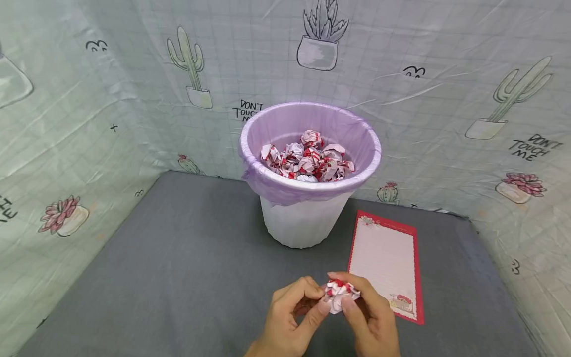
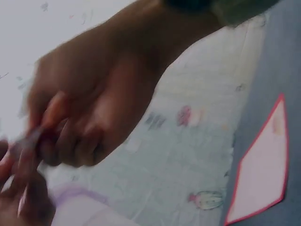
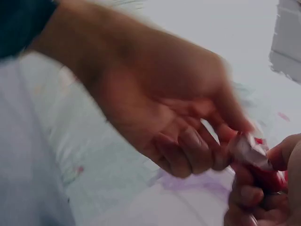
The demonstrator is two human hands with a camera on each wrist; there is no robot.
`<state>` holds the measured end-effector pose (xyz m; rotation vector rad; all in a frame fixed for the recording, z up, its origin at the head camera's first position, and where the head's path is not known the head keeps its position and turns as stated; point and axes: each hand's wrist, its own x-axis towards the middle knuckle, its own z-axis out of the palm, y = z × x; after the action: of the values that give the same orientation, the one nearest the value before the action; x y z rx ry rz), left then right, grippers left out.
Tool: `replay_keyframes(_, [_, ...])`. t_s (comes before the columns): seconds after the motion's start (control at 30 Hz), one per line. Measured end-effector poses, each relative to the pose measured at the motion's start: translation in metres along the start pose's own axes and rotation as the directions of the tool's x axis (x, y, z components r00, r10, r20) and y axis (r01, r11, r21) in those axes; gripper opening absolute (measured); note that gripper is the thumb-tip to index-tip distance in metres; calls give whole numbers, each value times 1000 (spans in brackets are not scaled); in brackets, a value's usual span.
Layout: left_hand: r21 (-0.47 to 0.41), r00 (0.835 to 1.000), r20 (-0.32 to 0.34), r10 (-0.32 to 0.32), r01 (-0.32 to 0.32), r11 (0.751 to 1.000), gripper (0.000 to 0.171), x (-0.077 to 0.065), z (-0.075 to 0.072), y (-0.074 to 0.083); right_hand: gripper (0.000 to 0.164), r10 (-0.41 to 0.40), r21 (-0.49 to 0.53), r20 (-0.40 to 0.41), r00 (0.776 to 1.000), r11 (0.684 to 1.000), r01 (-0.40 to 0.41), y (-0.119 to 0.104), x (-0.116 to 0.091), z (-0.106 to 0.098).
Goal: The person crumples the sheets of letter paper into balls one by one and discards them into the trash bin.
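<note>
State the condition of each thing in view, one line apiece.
Left hand: pinching the paper ball
Right hand: pinching the same ball
Paper ball: crumpled, held between both hands
Bin: upright, uncovered, part-filled
Bag: lining the bin, folded over its rim
Paper in the bin: crumpled, piled up
Sheet of paper: uncrumpled, lying flat
Backdrop cloth: hanging, creased

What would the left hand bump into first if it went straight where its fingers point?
The crumpled red-and-white paper ball: the left hand is pinching it. Just past that, the right hand, holding the same ball, looks next, though depth is hard to judge here.
</note>
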<state>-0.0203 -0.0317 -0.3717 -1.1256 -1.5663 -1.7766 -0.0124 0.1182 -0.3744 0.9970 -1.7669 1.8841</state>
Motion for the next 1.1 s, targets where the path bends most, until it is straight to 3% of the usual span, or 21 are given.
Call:
replay_keyframes(0.03, [-61,999,45,-11,14,998,14,0,-3,0,41,33,135,21,999,990,-36,0,0,-3])
replay_keyframes(0.1, [-166,993,113,-39,58,985,17,2,-9,1,45,97,348,74,993,930,-117,0,-1,-9])
replay_keyframes(0.17, [-265,987,143,-71,108,958,18,3,-14,2,45,135,479,137,981,858,-185,0,-2,-12])
replay_keyframes(0.23, [-328,984,142,-106,148,933,21,4,-18,3,43,164,509,172,971,829,-230,0,-3,-12])
replay_keyframes(0.33, [-344,982,128,-139,176,922,22,4,-23,3,41,184,472,173,967,847,-246,1,-3,-10])
replay_keyframes(0.47, [-241,987,97,-125,145,960,23,3,-27,0,41,196,321,135,971,919,-230,-2,-3,-6])
replay_keyframes(0.57, [-180,994,73,-84,96,979,23,3,-27,1,45,200,233,126,972,946,-225,-6,-2,-3])
replay_keyframes(0.63, [-128,997,70,-34,43,991,24,7,-28,5,48,205,269,138,969,934,-236,-8,-1,-2])
replay_keyframes(0.7, [-58,996,80,26,-22,998,24,13,-28,11,49,227,349,142,964,899,-263,-8,-2,-3])
replay_keyframes(0.83, [44,986,111,122,-127,991,22,22,-30,20,42,240,484,116,964,833,-266,-5,-5,-3])
replay_keyframes(1.0, [22,988,103,119,-122,992,19,18,-27,14,41,219,478,98,971,846,-239,-5,-5,-2])
replay_keyframes(1.1, [60,993,68,100,-104,993,21,15,-21,12,42,192,449,80,978,869,-208,-5,-4,-2])
